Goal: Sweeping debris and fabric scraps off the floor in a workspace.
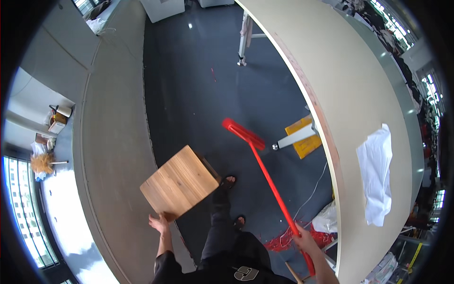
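Note:
My right hand [305,238] is closed around the handle of a red broom [271,184], whose red head lies to the upper left, over the dark floor. My left hand [160,223] is at the lower edge of a wooden stool or box with a plank top [181,180]; its fingers look spread, and whether it grips the edge cannot be told. Red shredded strips [280,243] lie on the floor around the lower part of the broom handle.
A long pale table [354,88] curves along the right, with white cloth [376,175] on it. Beneath are a metal leg [296,136], a yellow object [308,151], a white bag [325,218] and a cable [314,190]. A wall [113,142] runs along the left.

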{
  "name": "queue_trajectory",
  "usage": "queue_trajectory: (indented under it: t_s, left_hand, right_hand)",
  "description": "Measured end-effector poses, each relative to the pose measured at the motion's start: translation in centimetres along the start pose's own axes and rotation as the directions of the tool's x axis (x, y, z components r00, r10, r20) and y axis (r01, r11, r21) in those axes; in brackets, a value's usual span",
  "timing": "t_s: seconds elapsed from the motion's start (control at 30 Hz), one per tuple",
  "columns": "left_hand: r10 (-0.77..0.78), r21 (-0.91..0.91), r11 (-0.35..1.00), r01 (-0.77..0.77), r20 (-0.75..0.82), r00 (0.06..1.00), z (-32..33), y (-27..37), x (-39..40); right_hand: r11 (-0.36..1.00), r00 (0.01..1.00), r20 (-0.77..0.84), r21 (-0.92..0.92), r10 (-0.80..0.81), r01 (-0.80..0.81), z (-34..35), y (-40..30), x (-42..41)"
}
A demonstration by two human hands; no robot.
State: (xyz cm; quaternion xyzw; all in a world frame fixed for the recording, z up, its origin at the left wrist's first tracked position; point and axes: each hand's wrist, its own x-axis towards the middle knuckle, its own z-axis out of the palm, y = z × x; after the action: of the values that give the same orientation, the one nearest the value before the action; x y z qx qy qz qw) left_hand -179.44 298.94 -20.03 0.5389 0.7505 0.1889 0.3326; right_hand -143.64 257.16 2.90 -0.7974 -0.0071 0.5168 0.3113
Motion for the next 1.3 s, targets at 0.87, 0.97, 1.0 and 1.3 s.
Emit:
queue_trajectory:
  t_s: [0.87,0.97,1.0,1.3]
  left_hand:
    - [0.579,0.488,0.666,-0.565,0.14,0.803,14.5,17.4,3.9]
    - [0.647,0.448,0.638,-0.626,0.13,0.752,14.5,16.0,3.9]
    - [0.668,0.434,0.632,-0.642,0.116,0.735,14.3,15.8,3.8]
    - [0.818,0.603,0.41,-0.685,0.09,0.569,15.0,14.5,3.5]
  right_hand:
    - [0.875,0.963,-0.013,-0.423,-0.268,0.238,1.8,-32.1,53.6]
    - [0.71,0.892,0.006,-0.603,-0.453,0.364,0.2,-21.0,45.8]
    - [0.674,0.88,0.008,-0.64,-0.475,0.37,0.0,-18.1,42.0]
    - [0.825,0.99,-0.105,-0.549,0.091,-0.134,-0.4,8.5,8.0]
